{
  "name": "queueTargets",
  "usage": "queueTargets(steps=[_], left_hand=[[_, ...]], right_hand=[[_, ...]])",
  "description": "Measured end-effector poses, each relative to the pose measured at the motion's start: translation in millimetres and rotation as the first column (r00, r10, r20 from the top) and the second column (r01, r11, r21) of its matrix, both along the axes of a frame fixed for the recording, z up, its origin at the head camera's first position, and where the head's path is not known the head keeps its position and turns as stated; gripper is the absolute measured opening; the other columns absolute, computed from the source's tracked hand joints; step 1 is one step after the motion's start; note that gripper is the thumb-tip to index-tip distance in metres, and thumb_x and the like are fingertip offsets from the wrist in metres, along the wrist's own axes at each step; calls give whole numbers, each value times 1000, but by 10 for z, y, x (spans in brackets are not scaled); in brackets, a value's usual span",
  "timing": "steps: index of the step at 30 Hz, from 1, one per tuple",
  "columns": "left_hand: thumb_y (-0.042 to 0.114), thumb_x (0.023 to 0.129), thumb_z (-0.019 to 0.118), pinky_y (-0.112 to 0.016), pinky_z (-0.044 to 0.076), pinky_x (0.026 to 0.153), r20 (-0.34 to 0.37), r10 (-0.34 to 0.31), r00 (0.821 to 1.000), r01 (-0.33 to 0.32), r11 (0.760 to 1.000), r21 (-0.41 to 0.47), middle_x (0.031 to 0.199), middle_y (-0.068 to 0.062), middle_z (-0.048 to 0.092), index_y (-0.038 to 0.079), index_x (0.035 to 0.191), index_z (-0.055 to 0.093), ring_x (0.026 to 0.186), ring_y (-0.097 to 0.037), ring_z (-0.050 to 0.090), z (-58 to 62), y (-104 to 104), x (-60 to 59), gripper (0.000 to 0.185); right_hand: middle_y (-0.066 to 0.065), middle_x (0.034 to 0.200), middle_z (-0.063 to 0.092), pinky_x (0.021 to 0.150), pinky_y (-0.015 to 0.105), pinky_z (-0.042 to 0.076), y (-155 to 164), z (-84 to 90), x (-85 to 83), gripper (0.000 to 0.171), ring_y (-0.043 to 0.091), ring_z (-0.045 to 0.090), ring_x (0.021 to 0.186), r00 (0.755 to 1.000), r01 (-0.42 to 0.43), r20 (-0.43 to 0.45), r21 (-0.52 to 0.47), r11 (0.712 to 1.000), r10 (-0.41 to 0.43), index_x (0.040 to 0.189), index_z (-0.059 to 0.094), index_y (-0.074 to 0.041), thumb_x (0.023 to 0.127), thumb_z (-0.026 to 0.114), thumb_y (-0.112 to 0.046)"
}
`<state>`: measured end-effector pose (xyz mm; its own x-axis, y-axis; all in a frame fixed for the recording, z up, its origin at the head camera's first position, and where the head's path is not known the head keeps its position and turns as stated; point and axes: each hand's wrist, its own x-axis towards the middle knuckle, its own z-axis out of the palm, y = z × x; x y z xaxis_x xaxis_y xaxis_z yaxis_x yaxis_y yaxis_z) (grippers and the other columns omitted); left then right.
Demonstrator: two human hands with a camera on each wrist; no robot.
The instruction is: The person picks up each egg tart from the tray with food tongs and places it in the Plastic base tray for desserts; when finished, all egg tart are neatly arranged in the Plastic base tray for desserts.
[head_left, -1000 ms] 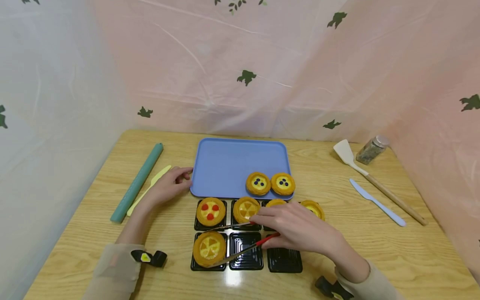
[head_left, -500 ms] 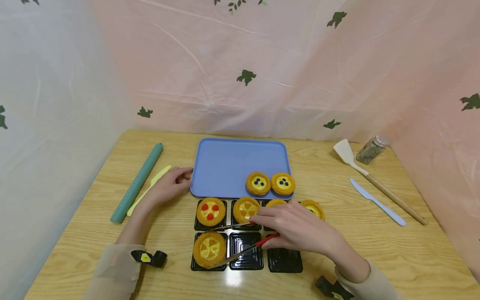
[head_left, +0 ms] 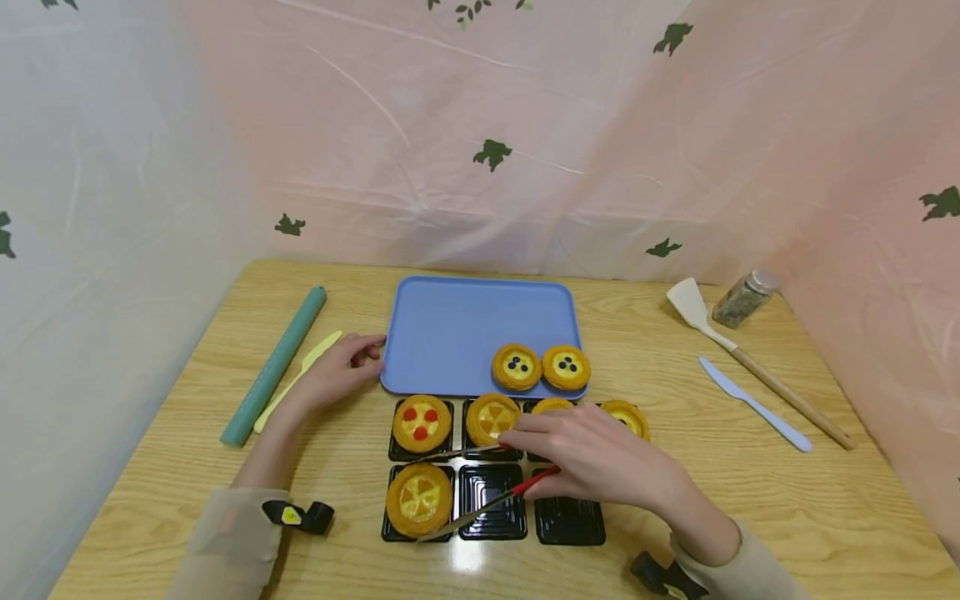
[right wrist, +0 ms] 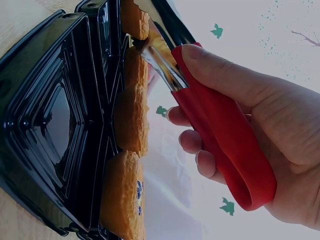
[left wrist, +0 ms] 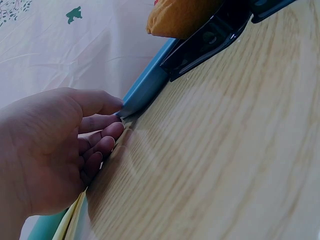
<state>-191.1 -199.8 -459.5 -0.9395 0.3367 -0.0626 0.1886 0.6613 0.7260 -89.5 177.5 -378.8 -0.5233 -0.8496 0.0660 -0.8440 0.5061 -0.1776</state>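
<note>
My right hand grips red-handled metal tongs, thumb on one arm and fingers round the other. In the head view their spread arms reach left, one on either side of an orange-topped tart in a black plastic holder at the near left. Beside the blue tray, my left hand has its fingertips at the left rim; in the left wrist view the fingers are loosely bent. Two blueberry tarts sit on the tray's near right corner.
Behind the near holders, a row of tarts includes a red-topped one. Two near holders, one at the middle, are bare. A green rolling pin and yellow knife lie left; a spatula, blue knife and jar lie right.
The near arm of the tongs has shifted slightly outward, toward me, at the near left tart. Both hands stay in place.
</note>
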Motion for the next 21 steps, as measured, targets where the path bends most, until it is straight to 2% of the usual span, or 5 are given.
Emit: queueTargets(steps=[8, 11, 16, 19, 21], left_hand=[[21, 101, 64, -32, 42, 82, -4, -2, 1000, 2, 1000, 2, 112, -15, 63, -3, 145, 55, 94, -20, 52, -11, -5, -13, 51], [21, 101, 64, -32, 42, 83, 0, 4, 1000, -4, 1000, -8, 112, -15, 62, -2, 145, 55, 94, -20, 52, -15, -5, -17, 51], [21, 101, 64, -31, 43, 82, 5, 4, 1000, -4, 1000, -9, 112, -14, 62, -2, 146, 54, 94, -19, 52, -5, 1, -10, 51], [21, 101, 64, -31, 42, 81, 2, -1, 1000, 1, 1000, -3, 112, -15, 62, -3, 145, 54, 93, -19, 52, 3, 0, -4, 52], [21, 101, 64, -31, 42, 82, 3, -1, 1000, 1, 1000, -3, 112, -15, 63, -3, 145, 54, 93, -19, 52, 6, -2, -2, 52]], right_hand=[[-9, 109, 70, 53, 12, 25, -7, 11, -1, 59, 1, 62, 81, 1000, -14, 0, -21, 1000, 14, 130, 69, -19, 82, 81, -52], [-8, 113, 70, 56, 13, 32, 1, 26, 0, 62, 3, 64, 85, 1000, -5, 0, -35, 999, 5, 132, 68, -19, 82, 81, -53], [-5, 126, 71, 67, 19, 50, 71, 88, -17, 70, 8, 69, 99, 999, 32, -30, -74, 997, -35, 138, 65, -17, 81, 81, -54], [-2, 130, 70, 67, 20, 51, 157, 141, -59, 72, 5, 66, 88, 995, 78, -55, -108, 991, -84, 140, 64, -15, 81, 81, -54], [-1, 130, 70, 62, 19, 47, 230, 175, -102, 73, 2, 60, 77, 989, 126, -64, -126, 984, -134, 140, 64, -15, 81, 82, -54]])
